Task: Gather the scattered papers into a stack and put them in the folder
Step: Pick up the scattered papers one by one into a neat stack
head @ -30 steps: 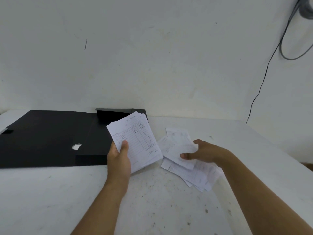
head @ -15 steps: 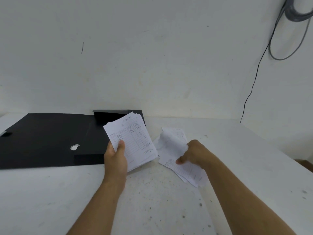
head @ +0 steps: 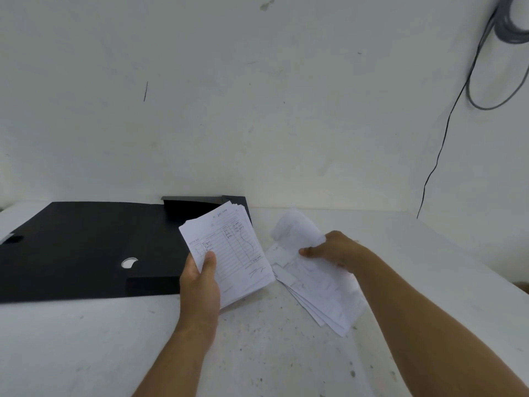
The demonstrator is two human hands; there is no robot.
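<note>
White ruled-paper stack (head: 229,253) is gripped in left hand (head: 200,285), thumb on top, over black flat card folder (head: 86,247) on table (head: 86,339). Right hand (head: 335,247) fingers pinch loose white sheets (head: 317,287). Step: gathering. Next: merge w/ stack, square edges.

place: plain back room or small office | bench (head: 257,353): white, scuffed and speckled, set in a corner | wall (head: 257,110): bare, marked white | cables (head: 486,67): loose, hanging at top right | paperwork: folder (head: 86,253), handwritten forms (head: 229,247)
</note>
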